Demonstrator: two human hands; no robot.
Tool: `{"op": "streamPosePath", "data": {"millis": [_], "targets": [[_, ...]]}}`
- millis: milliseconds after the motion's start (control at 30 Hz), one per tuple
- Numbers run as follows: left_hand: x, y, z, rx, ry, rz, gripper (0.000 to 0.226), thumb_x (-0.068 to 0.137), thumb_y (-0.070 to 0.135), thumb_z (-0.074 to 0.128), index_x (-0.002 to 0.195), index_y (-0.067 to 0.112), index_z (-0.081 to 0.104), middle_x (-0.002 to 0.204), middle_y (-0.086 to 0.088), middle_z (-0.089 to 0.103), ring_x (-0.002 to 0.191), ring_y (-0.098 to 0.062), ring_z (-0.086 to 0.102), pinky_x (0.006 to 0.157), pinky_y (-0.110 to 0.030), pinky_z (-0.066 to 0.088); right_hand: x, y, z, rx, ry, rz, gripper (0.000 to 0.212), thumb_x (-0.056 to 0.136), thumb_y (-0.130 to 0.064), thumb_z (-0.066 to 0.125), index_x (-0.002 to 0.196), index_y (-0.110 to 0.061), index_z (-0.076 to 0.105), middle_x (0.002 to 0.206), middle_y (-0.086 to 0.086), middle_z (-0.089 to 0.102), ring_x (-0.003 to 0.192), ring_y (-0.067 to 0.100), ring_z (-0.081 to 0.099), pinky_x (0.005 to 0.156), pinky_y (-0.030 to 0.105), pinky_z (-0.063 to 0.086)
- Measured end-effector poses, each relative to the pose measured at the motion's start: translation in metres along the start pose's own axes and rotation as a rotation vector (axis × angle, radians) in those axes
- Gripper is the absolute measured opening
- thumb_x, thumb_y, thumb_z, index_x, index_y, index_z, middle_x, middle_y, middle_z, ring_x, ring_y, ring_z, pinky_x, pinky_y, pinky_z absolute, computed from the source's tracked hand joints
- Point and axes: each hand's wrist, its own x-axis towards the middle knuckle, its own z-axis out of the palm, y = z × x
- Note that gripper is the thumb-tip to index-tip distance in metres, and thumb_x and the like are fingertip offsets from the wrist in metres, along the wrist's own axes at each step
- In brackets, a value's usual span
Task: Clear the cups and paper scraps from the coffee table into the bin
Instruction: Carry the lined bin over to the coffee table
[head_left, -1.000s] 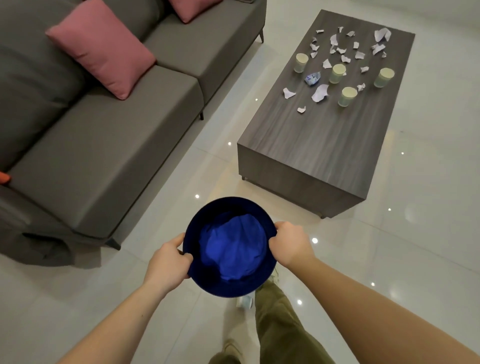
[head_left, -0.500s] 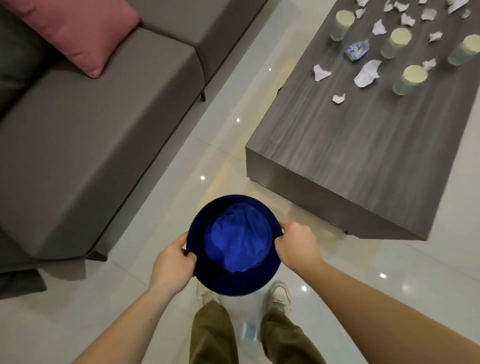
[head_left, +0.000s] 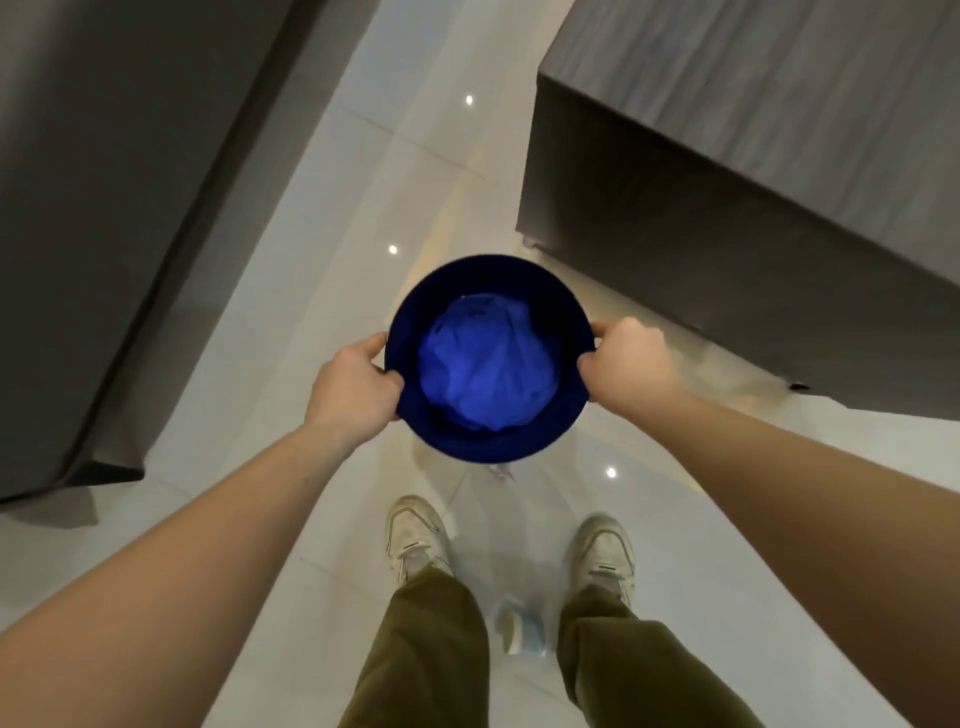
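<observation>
I hold a round dark blue bin with a bright blue liner inside, seen from straight above. My left hand grips its left rim and my right hand grips its right rim. The bin hangs over the floor just in front of my feet, near the corner of the grey wooden coffee table at the upper right. The cups and paper scraps on the table are out of frame.
A grey sofa fills the left side, leaving a tiled floor aisle between it and the table. My two white shoes stand below the bin, with a small cup-like object on the floor between my legs.
The view has tilted down and moved closer to the table; the cups and scraps have left the frame. Both hands still hold the bin, now near the table's corner.
</observation>
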Motion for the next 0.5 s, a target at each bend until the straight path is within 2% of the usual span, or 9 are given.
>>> {"op": "streamPosePath", "data": {"millis": [200,333,500], "targets": [[0.057,-0.004,0.014,0.006,-0.022,0.005,0.060,0.076,0.008,0.044,0.123,0.043,0.055,0.068,0.002,0.073,0.061,-0.016,0.072,0.080,-0.040,0.058,0.041,0.001,0.013,0.036,0.019,0.017,0.036,0.081,-0.004,0.045,0.106,-0.013,0.069,0.089,0.019,0.069,0.082,0.038,0.067,0.081,0.046,0.058],[0.087,-0.003,0.021,-0.019,-0.032,0.021,0.060,0.077,0.005,0.046,0.126,0.039,0.056,0.070,-0.001,0.074,0.063,-0.021,0.073,0.077,-0.041,0.060,0.062,0.007,0.017,0.042,0.012,0.007,0.034,0.085,-0.004,0.048,0.112,-0.011,0.067,0.099,0.019,0.068,0.087,0.037,0.068,0.083,0.047,0.057],[0.102,-0.002,0.031,-0.007,-0.022,0.059,0.059,0.077,0.006,0.046,0.125,0.038,0.057,0.078,-0.001,0.075,0.062,-0.022,0.073,0.075,-0.041,0.061,0.079,0.017,0.026,0.037,0.018,0.015,0.034,0.086,-0.002,0.047,0.113,-0.010,0.066,0.102,0.019,0.067,0.090,0.036,0.067,0.084,0.046,0.057]]}}
